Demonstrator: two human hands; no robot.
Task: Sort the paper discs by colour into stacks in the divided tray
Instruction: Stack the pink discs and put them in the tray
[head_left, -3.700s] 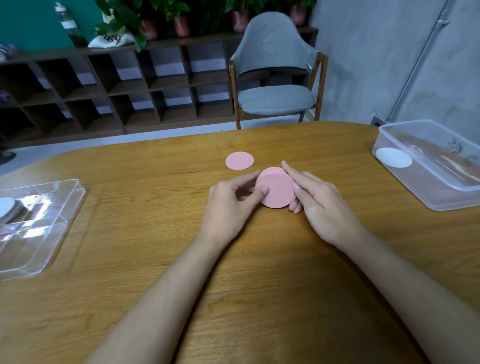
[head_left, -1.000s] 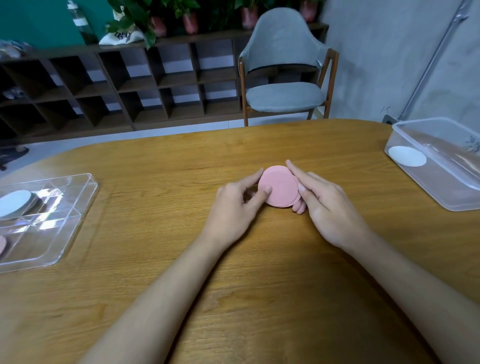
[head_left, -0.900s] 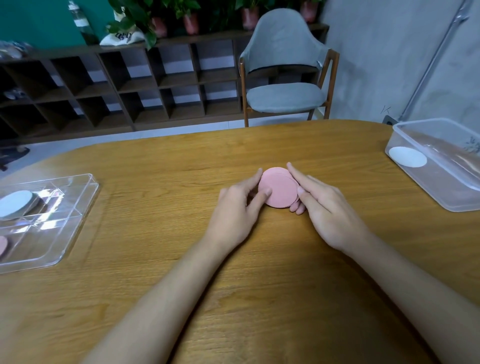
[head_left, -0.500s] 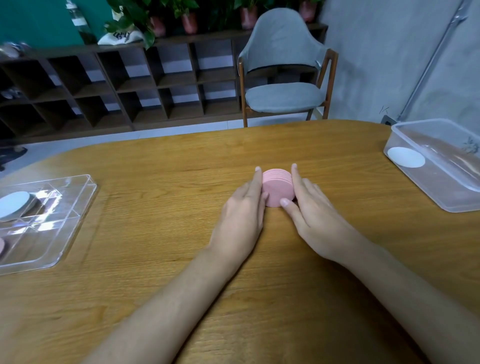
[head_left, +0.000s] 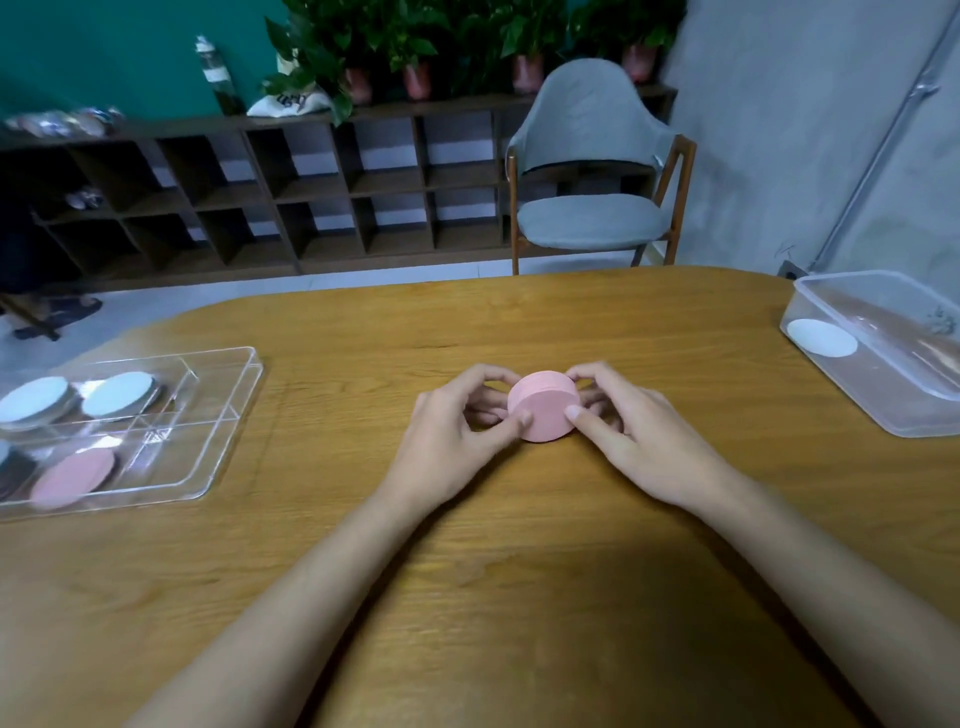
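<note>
A stack of pink paper discs (head_left: 544, 411) is held at the middle of the wooden table, tilted with its face toward me. My left hand (head_left: 452, 436) grips its left edge with thumb and fingers. My right hand (head_left: 631, 434) grips its right edge the same way. At the left stands the clear divided tray (head_left: 228, 447). Its far compartments hold two stacks of white discs (head_left: 118, 394). A pink disc stack (head_left: 72, 477) lies in a near compartment, with a dark stack partly cut off at the frame's left edge.
A clear plastic tub (head_left: 883, 410) stands at the table's right edge with one white disc (head_left: 822, 338) in it. Beyond the table are a grey chair (head_left: 592, 218) and a low dark shelf unit (head_left: 260, 197) with potted plants.
Both hands squared the fanned pink discs into a neat stack, then lifted and tilted it. The loose pink disc seen earliest is gone from the table. The view shifted, showing more of the tray.
</note>
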